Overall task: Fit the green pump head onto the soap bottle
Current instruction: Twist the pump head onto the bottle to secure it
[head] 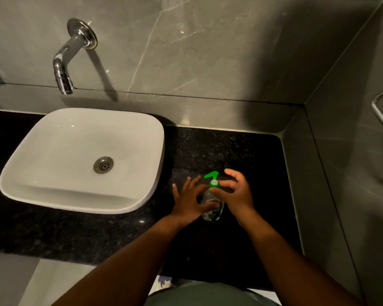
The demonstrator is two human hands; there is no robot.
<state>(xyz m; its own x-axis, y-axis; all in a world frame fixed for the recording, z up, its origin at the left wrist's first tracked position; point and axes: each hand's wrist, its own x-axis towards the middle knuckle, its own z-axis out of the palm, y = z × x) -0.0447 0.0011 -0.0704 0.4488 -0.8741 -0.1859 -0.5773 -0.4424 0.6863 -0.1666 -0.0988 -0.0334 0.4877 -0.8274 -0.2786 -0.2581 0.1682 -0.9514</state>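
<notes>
Head view is showing the clear soap bottle (211,205) standing upright on the dark speckled desk (241,155), just right of the white basin (142,133); the green pump head (213,179) is sitting on its neck; the left hand (191,200) is spreading open against the bottle's side, thumb across the label; the right hand (238,191) is cupping loosely open beside the collar, gripping nothing; the bottle is probably light, smooth and tippy, so bracing the body and turning the ribbed collar seems best.

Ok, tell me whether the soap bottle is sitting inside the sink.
No, the soap bottle stands on the dark counter, right of the sink.
</notes>
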